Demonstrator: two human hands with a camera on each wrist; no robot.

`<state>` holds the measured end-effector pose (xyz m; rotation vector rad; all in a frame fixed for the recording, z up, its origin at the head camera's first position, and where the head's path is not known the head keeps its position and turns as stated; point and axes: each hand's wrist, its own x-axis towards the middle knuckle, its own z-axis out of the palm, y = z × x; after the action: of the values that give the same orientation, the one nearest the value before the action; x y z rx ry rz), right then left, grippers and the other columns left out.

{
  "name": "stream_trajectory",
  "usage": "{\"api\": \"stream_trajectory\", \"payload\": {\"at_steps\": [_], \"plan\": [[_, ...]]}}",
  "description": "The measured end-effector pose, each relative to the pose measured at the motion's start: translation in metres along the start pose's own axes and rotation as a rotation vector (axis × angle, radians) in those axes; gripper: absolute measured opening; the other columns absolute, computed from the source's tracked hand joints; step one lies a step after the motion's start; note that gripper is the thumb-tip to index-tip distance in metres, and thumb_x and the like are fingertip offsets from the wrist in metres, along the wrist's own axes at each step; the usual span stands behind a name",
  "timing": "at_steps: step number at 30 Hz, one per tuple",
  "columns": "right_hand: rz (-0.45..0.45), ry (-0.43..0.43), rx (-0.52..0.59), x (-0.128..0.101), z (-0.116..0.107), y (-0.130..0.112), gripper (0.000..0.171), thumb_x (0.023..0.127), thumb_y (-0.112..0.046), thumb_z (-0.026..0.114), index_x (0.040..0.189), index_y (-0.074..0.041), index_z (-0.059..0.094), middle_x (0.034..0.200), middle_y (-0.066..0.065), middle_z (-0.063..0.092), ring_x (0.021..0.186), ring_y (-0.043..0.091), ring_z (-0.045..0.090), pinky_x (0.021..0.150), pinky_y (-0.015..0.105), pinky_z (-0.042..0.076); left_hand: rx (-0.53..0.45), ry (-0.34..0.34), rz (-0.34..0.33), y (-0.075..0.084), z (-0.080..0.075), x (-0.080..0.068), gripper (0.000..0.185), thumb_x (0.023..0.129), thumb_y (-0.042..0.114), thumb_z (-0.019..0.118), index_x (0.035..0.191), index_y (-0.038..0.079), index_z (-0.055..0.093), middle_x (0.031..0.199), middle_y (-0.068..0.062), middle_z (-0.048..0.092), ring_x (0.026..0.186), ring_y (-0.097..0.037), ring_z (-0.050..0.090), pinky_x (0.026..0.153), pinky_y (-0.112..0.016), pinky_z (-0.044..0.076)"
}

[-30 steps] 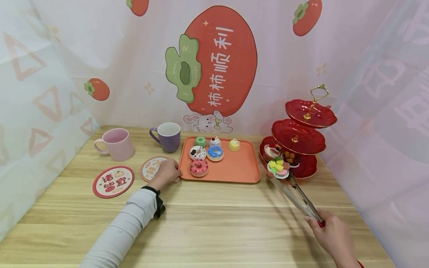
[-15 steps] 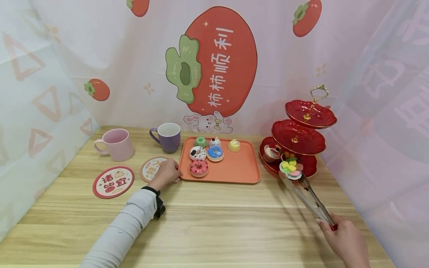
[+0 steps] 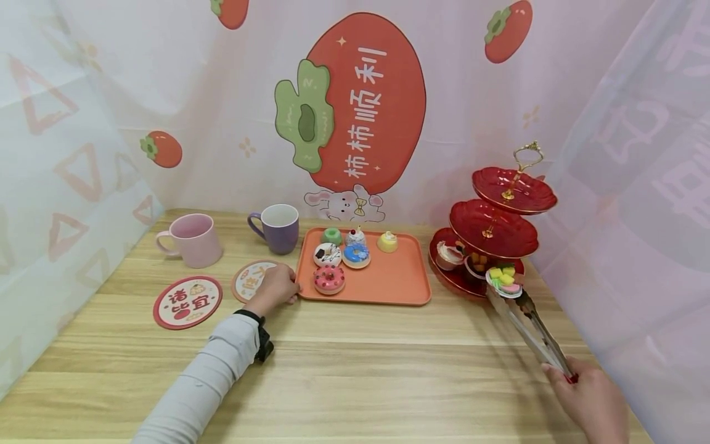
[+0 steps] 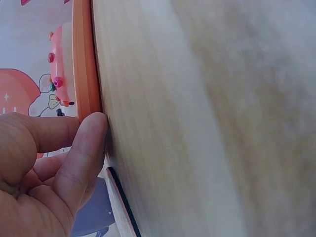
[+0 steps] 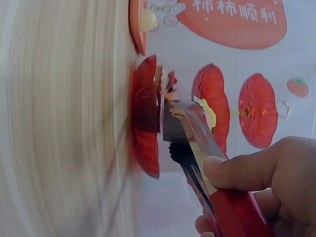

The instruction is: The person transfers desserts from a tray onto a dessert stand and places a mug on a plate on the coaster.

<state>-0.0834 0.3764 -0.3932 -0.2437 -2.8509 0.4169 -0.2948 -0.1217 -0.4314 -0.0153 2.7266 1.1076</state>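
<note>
1. At the far left of the desk I see a pink mug with a round coaster at its 6 o'clock, then a purple mug with a second coaster below it.
2. My left hand lies on that second coaster, fingers loosely curled and gripping nothing; the left wrist view shows a fingertip touching the edge of the orange tray. I'd hold that contact so the tray doesn't slide.
3. The tray carries six small cakes, with a pink donut nearest me.
4. At 3 o'clock of the tray stands the red three-tier stand. Its bottom plate holds two cakes at its left; the upper plates look bare.
5. My right hand is closed round the red handle of the tongs, squeezing them onto a fruit tart, which sits at the near right rim of the bottom plate; whether it rests on the plate I cannot tell.
6. To do this well, I judge I should keep the squeeze even, keep the tart level, stay below the middle plate, and ease the pinch only once the tart sits flat.
</note>
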Motion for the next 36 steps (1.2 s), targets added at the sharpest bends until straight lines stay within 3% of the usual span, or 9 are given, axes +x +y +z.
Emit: {"api": "stream_trajectory", "payload": {"at_steps": [3,8,14,18,23,27,36], "plan": [[0.029,-0.005,0.0,0.004,-0.001,0.005,0.041,0.087,-0.029,0.064,0.089,0.011,0.062,0.065,0.014,0.055,0.052,0.025,0.047,0.047,0.042,0.039,0.002,0.006,0.002,0.001,0.0,-0.001,0.018,0.085,0.004,0.061,0.069,0.003,0.054,0.062,-0.007,0.059,0.048,-0.013,0.059,0.045,-0.022,0.045],[0.097,-0.031,-0.011,0.012,-0.001,0.012,0.055,0.087,-0.032,0.062,0.106,0.019,0.056,0.084,0.029,0.059,0.06,0.033,0.054,0.053,0.048,0.043,0.006,0.01,0.015,0.001,0.0,-0.001,0.02,0.085,0.004,0.061,0.067,0.004,0.053,0.061,-0.007,0.059,0.048,-0.013,0.06,0.046,-0.022,0.046],[0.152,-0.085,0.008,0.022,-0.001,0.018,0.042,0.09,-0.035,0.057,0.089,0.007,0.063,0.067,0.015,0.056,0.054,0.028,0.048,0.046,0.038,0.038,0.007,0.012,0.011,0.001,0.001,-0.002,0.02,0.085,0.004,0.061,0.067,0.004,0.053,0.062,-0.007,0.059,0.048,-0.013,0.059,0.045,-0.022,0.046],[0.155,-0.082,0.008,0.029,-0.002,0.018,0.048,0.091,-0.037,0.055,0.094,0.01,0.062,0.073,0.023,0.058,0.058,0.032,0.052,0.048,0.041,0.04,0.006,0.013,0.011,0.001,0.001,-0.002,0.02,0.085,0.004,0.062,0.067,0.004,0.053,0.061,-0.007,0.059,0.048,-0.013,0.059,0.045,-0.022,0.046],[0.139,-0.079,-0.001,0.04,-0.003,0.019,0.05,0.09,-0.036,0.055,0.099,0.012,0.061,0.075,0.026,0.059,0.055,0.029,0.051,0.044,0.037,0.038,0.004,0.014,0.01,0.003,0.0,-0.003,0.021,0.085,0.004,0.062,0.066,0.004,0.053,0.061,-0.007,0.059,0.048,-0.013,0.059,0.045,-0.022,0.045],[0.134,-0.105,-0.013,0.049,-0.004,0.021,0.06,0.09,-0.037,0.055,0.111,0.019,0.053,0.093,0.036,0.057,0.059,0.035,0.056,0.044,0.038,0.04,0.0,0.011,0.005,0.003,0.0,-0.002,0.021,0.085,0.004,0.062,0.066,0.004,0.054,0.061,-0.007,0.059,0.048,-0.013,0.059,0.045,-0.022,0.045],[0.151,-0.14,-0.021,0.065,-0.001,0.023,0.056,0.09,-0.036,0.056,0.108,0.017,0.055,0.093,0.035,0.058,0.067,0.045,0.056,0.049,0.046,0.043,0.026,0.025,0.041,0.0,0.001,-0.001,0.023,0.085,0.005,0.063,0.063,0.005,0.054,0.057,-0.005,0.059,0.047,-0.012,0.059,0.045,-0.021,0.045]]}}
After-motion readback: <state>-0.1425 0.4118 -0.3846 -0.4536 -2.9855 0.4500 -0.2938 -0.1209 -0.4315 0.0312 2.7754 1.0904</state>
